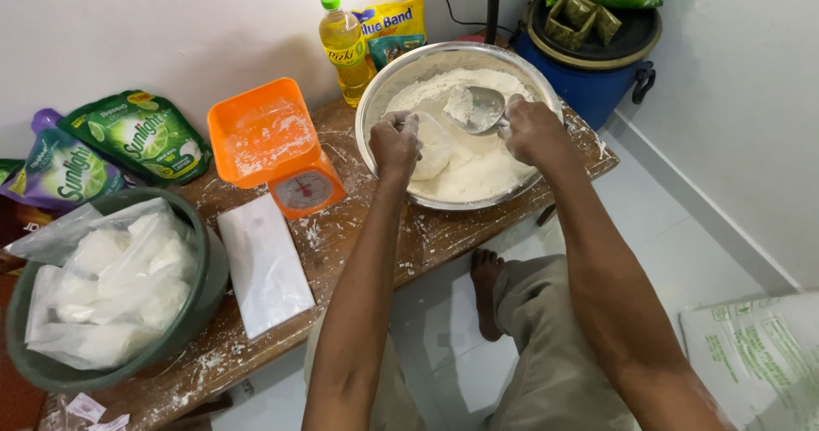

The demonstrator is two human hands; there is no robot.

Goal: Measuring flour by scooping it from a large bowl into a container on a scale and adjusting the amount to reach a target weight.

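Both forearms reached up from the frame's bottom to a steel bowl of flour at the wooden table's far right corner, floor open beyond that edge. An orange scale sat just left. Inside the bowl, a metal scoop pointed left, handle rightward. The right hand clenched that handle; the left hand gripped a plastic bag.

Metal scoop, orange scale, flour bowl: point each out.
metal scoop (483, 107), head view, on its flour-filled bowl part.
orange scale (303, 190), head view, on the round dial face.
flour bowl (401, 71), head view, on the bare steel inner wall at left.
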